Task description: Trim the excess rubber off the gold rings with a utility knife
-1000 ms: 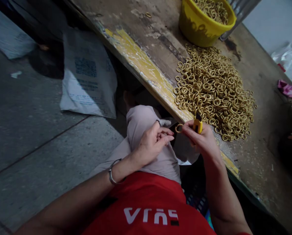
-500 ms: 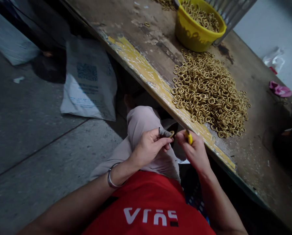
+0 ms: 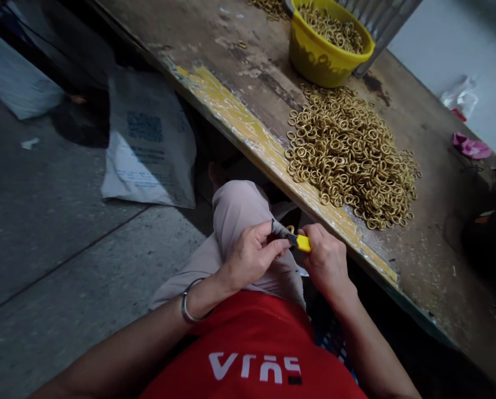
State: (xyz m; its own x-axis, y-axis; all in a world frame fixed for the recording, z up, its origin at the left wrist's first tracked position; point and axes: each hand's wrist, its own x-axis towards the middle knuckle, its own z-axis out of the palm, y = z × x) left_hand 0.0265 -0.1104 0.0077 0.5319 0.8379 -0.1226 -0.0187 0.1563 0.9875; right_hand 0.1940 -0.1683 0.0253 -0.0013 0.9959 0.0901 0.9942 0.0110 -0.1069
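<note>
Ring (image 3: 290,229), apparently mid-work, apart from the pile (image 3: 351,160): left hand (image 3: 250,250) pinches it, right hand (image 3: 325,256) has fingers round the cutter (image 3: 303,243); pile's finished share is unclear.

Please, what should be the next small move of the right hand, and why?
Probably a light stroke of the yellow cutter along the ring, clear of the left thumb. The right hand grips the cutter, and its dark blade points at the fingertips of the left hand, where the ring sits; blade contact is unclear.
</note>
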